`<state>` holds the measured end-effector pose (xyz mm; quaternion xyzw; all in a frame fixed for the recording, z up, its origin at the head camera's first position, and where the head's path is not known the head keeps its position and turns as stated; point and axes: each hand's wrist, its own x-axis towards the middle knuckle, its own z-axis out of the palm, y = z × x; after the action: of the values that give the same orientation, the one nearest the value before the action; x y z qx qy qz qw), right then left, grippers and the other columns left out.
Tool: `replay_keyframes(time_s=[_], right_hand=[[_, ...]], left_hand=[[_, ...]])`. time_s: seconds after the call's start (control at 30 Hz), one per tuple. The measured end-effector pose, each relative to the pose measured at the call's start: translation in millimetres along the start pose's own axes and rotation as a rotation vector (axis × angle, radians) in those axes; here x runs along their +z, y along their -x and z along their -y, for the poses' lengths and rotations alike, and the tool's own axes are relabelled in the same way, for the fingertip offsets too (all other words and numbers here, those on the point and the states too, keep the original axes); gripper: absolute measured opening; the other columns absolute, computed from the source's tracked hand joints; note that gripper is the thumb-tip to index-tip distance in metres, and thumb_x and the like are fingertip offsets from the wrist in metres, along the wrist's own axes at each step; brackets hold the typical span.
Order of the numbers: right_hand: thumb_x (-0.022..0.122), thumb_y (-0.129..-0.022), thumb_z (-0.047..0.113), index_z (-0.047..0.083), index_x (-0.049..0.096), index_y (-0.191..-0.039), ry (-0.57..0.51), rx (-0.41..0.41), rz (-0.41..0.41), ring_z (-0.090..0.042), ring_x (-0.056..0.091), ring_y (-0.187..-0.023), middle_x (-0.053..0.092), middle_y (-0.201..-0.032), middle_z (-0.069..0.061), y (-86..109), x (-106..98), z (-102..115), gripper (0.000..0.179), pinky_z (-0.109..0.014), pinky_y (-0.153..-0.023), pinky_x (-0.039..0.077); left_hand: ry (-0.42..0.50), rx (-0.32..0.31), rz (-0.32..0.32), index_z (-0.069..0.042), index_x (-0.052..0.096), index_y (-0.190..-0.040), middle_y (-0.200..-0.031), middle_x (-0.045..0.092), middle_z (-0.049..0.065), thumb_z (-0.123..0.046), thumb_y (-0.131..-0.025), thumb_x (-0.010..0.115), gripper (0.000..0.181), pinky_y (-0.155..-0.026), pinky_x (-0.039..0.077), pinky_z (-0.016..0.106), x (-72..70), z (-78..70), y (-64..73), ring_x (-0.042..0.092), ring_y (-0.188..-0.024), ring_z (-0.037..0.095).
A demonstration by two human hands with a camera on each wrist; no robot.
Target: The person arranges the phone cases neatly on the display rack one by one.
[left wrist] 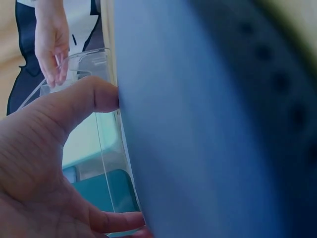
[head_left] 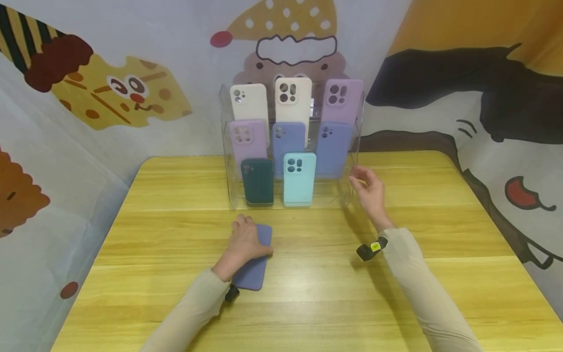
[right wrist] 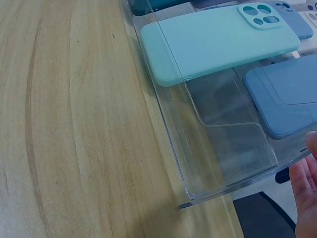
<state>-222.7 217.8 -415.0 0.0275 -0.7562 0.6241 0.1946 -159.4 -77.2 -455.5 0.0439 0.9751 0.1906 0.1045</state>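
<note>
My left hand grips a blue-violet phone case lying on the table, its thumb at the right edge. In the left wrist view the case fills much of the picture, thumb and fingers against its side. At the right side of a clear tiered display stand, my right hand pinches the side panel between thumb and fingers, partly cut off in the right wrist view. On the stand's front tier are a dark green case and a mint case.
Behind them stand a lilac case and blue-violet cases. The back row bears white cases and another lilac case. The wooden table meets a cartoon-printed cloth at the back.
</note>
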Motion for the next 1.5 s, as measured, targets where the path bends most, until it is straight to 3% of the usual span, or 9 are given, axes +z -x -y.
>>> replay_keyframes(time_s=[0.23, 0.43, 0.63, 0.93, 1.13, 1.3, 1.5], right_hand=[[0.058, -0.084, -0.015, -0.023, 0.05, -0.11, 0.001, -0.027, -0.013, -0.007, 0.056, -0.089, 0.053, -0.11, -0.04, -1.6, 0.2, -5.0, 0.028, -0.01, -0.08, 0.048], [0.06, -0.085, -0.011, -0.018, 0.054, -0.11, 0.014, -0.022, -0.037, -0.001, 0.056, -0.087, 0.059, -0.108, -0.032, -7.5, -1.7, -26.1, 0.027, -0.009, -0.079, 0.049], [0.061, -0.083, -0.013, -0.018, 0.055, -0.107, -0.001, -0.045, -0.061, -0.001, 0.057, -0.085, 0.061, -0.103, -0.028, -7.9, -2.1, -29.2, 0.025, -0.01, -0.078, 0.049], [0.057, -0.082, -0.018, -0.023, 0.051, -0.106, -0.026, -0.063, -0.029, -0.006, 0.058, -0.086, 0.053, -0.104, -0.042, 0.0, 0.7, -2.9, 0.025, -0.01, -0.078, 0.049], [0.057, -0.083, -0.018, -0.024, 0.05, -0.108, -0.033, -0.066, -0.017, -0.007, 0.058, -0.087, 0.052, -0.107, -0.043, 0.6, 0.0, -2.9, 0.027, -0.011, -0.081, 0.049], [0.057, -0.082, -0.019, -0.024, 0.05, -0.107, -0.027, -0.087, -0.015, -0.004, 0.058, -0.086, 0.053, -0.104, -0.042, -0.4, 0.9, -5.2, 0.026, -0.012, -0.08, 0.05], [0.056, -0.085, -0.014, -0.021, 0.052, -0.111, 0.049, -0.054, -0.016, -0.001, 0.055, -0.089, 0.057, -0.107, -0.036, 0.3, 0.1, -2.5, 0.027, -0.013, -0.082, 0.048]], left_hand=[[0.018, 0.043, -0.026, 0.016, 0.045, -0.114, -0.106, 0.04, 0.025, -0.04, -0.056, 0.086, 0.09, -0.069, 0.052, 0.042, -0.4, -1.4, -1.6, 0.042, -0.095, 0.038], [0.059, 0.13, -0.111, 0.019, 0.045, -0.114, -0.108, 0.04, 0.027, -0.037, -0.057, 0.084, 0.089, -0.072, 0.052, 0.044, -2.5, -12.8, -3.6, 0.042, -0.098, 0.041], [0.126, 0.206, -0.165, 0.017, 0.04, -0.124, -0.114, 0.037, 0.027, -0.035, -0.059, 0.084, 0.095, -0.073, 0.053, 0.045, -7.6, -42.0, -9.1, 0.042, -0.102, 0.04], [0.228, 0.263, -0.199, 0.008, 0.038, -0.13, -0.122, 0.038, 0.022, -0.034, -0.061, 0.083, 0.093, -0.083, 0.051, 0.041, -16.8, -93.4, -22.0, 0.042, -0.107, 0.034], [0.284, 0.303, -0.228, 0.003, 0.036, -0.137, -0.133, 0.034, 0.02, -0.036, -0.064, 0.083, 0.095, -0.09, 0.05, 0.039, -25.8, -125.3, -36.0, 0.04, -0.116, 0.032], [0.299, 0.339, -0.334, -0.002, 0.036, -0.138, -0.135, 0.032, 0.017, -0.039, -0.066, 0.08, 0.092, -0.089, 0.05, 0.035, -41.5, -148.4, -49.7, 0.038, -0.118, 0.029], [0.373, 0.412, -0.548, -0.005, 0.037, -0.137, -0.135, 0.03, 0.016, -0.036, -0.066, 0.081, 0.09, -0.094, 0.045, 0.032, -53.1, -172.4, -73.0, 0.036, -0.119, 0.026]])
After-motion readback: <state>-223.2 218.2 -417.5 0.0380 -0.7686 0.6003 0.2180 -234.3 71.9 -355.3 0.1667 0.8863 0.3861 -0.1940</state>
